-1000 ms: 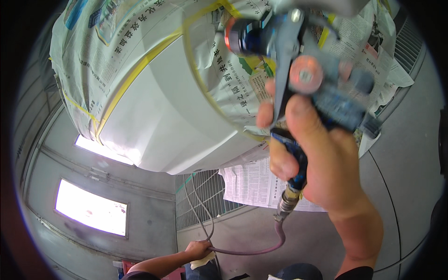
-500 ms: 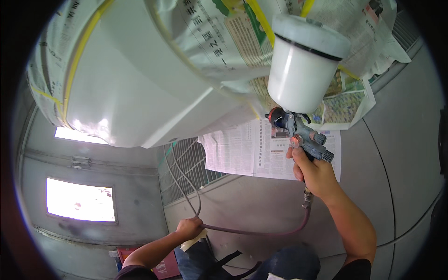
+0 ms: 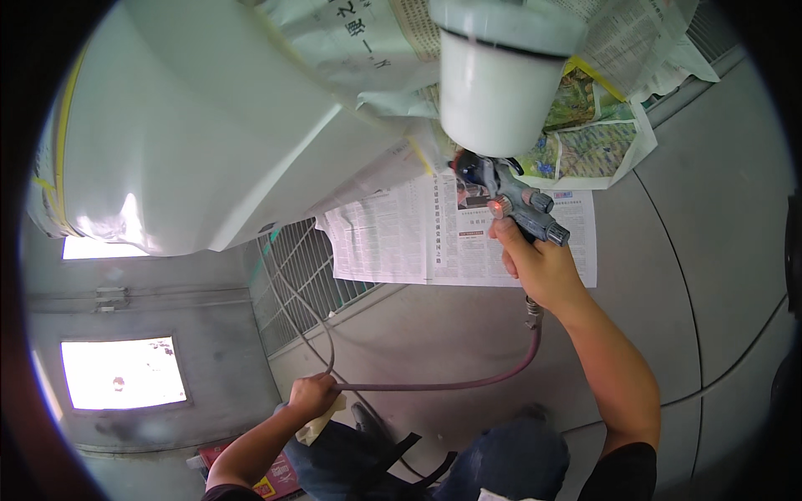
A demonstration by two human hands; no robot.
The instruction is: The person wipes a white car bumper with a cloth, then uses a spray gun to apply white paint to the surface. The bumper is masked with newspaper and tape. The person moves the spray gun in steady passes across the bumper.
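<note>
My right hand [image 3: 539, 265] is closed round the grip of a grey spray gun [image 3: 511, 196], which has a white paint cup [image 3: 501, 83] with a pale lid on top. The gun's nozzle faces left, toward a glossy white car body panel [image 3: 192, 125]. From the base of the grip a reddish air hose [image 3: 451, 386] curves down and left to my left hand [image 3: 313, 396], whose fingers are wrapped round it. Below that hand hangs a cream-coloured cloth or paper [image 3: 319, 420]; whether the hand also grips it I cannot tell.
Newspaper masking [image 3: 384, 50] with yellow tape borders the panel. A newspaper sheet [image 3: 468, 250] lies below, partly over a floor grate [image 3: 292, 275]. Beyond my left arm are a bright window [image 3: 124, 373] in a grey wall and a red box [image 3: 271, 480]. A cable [image 3: 727, 376] crosses the floor at right.
The view has shifted, so the panel fills more of the upper left. The spray gun and both hands appear further left, the gun higher too. Both grips stay the same.
</note>
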